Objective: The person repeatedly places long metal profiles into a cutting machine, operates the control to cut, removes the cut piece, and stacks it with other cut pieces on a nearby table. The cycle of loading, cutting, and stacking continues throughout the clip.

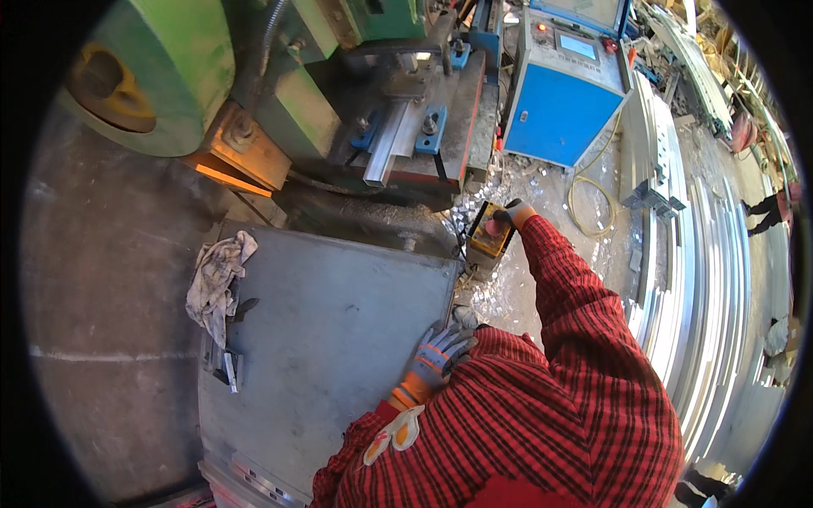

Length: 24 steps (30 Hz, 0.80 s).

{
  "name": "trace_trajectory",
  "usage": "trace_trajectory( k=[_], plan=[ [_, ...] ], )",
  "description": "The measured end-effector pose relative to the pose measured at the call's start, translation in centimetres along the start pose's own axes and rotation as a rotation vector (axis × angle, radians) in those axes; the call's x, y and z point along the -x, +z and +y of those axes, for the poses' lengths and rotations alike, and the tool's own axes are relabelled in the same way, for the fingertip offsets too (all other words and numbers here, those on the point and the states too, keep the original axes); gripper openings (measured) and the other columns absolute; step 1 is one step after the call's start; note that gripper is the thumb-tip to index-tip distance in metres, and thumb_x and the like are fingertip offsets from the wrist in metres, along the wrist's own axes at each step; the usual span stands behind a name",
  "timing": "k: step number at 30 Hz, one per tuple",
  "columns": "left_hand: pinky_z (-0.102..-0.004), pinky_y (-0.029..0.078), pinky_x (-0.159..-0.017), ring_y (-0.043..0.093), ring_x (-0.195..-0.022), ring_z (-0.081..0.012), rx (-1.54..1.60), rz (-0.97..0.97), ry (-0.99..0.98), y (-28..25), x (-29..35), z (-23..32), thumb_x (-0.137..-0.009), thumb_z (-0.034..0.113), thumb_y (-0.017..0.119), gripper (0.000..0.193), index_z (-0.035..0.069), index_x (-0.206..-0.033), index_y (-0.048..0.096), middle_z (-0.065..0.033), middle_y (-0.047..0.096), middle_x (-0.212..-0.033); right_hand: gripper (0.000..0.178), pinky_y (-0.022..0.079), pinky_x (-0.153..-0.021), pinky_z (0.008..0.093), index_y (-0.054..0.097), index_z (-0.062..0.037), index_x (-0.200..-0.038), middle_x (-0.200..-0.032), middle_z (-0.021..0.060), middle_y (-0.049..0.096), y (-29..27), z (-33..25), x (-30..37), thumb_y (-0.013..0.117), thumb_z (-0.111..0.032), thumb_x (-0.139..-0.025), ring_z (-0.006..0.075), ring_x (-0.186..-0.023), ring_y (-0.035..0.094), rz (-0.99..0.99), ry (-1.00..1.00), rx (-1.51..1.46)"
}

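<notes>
My left hand (438, 354), in a grey and orange glove, lies on the right edge of a grey metal table (339, 296), fingers stretched out and nothing held. My right arm reaches forward. At its end my right hand (515, 213), gloved with dark fingertips, is closed over the upper right edge of a yellow push-button box (484, 242), close to its red button (496, 227). Ahead, a length of silver metal profile (388, 154) sticks out of the green press (385, 21), between blue clamp blocks (430, 129).
A stained rag (222, 275) and small metal pieces (229, 369) lie along the table's left edge. Beyond the box stands a blue control cabinet (555, 118). Metal scraps litter the floor around a yellow hose (600, 227). Long metal profiles (699, 288) are stacked at right.
</notes>
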<state>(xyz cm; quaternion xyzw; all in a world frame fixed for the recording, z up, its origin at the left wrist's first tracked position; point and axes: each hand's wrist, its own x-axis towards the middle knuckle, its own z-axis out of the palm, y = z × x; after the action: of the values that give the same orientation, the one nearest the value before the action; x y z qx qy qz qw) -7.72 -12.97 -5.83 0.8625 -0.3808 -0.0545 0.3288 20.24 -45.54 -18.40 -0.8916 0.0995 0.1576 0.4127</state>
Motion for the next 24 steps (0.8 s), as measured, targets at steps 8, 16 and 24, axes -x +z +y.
trace_trajectory(
  k=[8,16,24],
  plan=[
    [-0.0501,0.028,-0.118,0.050,-0.134,-0.0287,0.304,0.085,-0.008,1.1,1.7,-2.7,-0.094,0.032,0.054,0.045,0.018,-0.136,0.059,-0.0082,0.057,-0.141,0.056,0.050,-0.094,0.0431,0.067,-0.0104,-0.115,-0.114,0.0174,0.068,-0.2,-2.4,4.1,0.079,-0.048,-0.076,0.0330,-0.111,0.063,0.483,-0.070,0.111],
    [-0.0437,0.030,-0.118,0.049,-0.136,-0.0228,0.377,-0.049,0.036,5.8,4.3,-6.1,-0.102,0.023,0.038,0.044,0.011,-0.140,0.055,-0.0075,0.054,-0.146,0.022,0.049,-0.090,0.0431,0.067,-0.0075,-0.111,-0.105,0.0163,0.067,6.4,-12.8,14.4,0.066,-0.018,-0.092,0.0350,-0.101,0.062,0.406,-0.577,-0.367],
    [-0.0421,0.038,-0.113,0.053,-0.131,-0.0260,0.469,0.005,0.092,13.1,5.6,-10.4,-0.099,0.018,0.042,0.043,0.013,-0.140,0.056,-0.0105,0.057,-0.141,0.019,0.048,-0.092,0.0432,0.064,-0.0031,-0.109,-0.106,0.0204,0.065,10.7,-14.4,16.9,0.060,-0.012,-0.094,0.0381,-0.103,0.060,0.301,-0.626,-0.170]
  ],
)
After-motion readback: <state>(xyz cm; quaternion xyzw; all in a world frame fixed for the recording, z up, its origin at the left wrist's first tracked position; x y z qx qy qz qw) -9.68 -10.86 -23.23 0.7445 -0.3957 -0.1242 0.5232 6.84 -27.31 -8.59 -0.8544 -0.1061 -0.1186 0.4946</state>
